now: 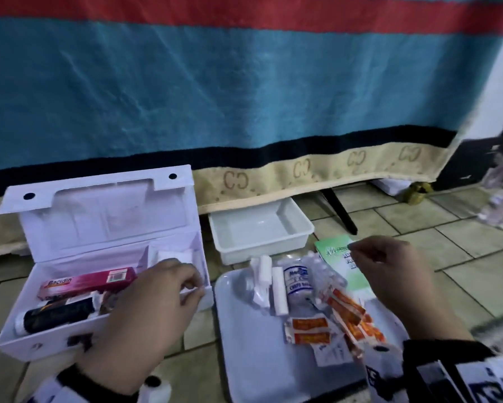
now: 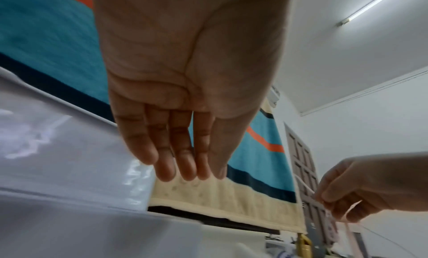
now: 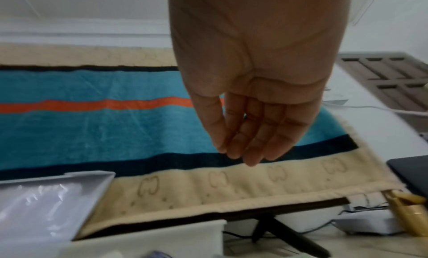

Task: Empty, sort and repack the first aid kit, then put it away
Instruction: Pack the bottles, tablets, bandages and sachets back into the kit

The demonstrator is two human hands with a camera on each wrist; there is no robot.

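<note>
The white first aid kit (image 1: 40, 347) stands open on the tiled floor at the left, its lid (image 1: 99, 216) upright. Inside lie a pink box (image 1: 87, 282), a black tube (image 1: 58, 312) and white gauze (image 1: 174, 254). My left hand (image 1: 193, 283) hovers over the kit's right end, and in the left wrist view my left hand (image 2: 185, 174) has straight fingers holding nothing. My right hand (image 1: 356, 251) hangs above a green leaflet (image 1: 340, 263) with its fingertips (image 3: 234, 152) drawn together. Whether they pinch anything stays unclear.
A white tray (image 1: 259, 359) in front holds a crepe bandage roll (image 1: 298, 279), gauze rolls and orange plaster packets (image 1: 311, 330). An empty white tub (image 1: 302, 225) sits behind it, under a hanging striped blanket (image 1: 244, 82). A black table leg (image 1: 340, 210) stands to the tub's right.
</note>
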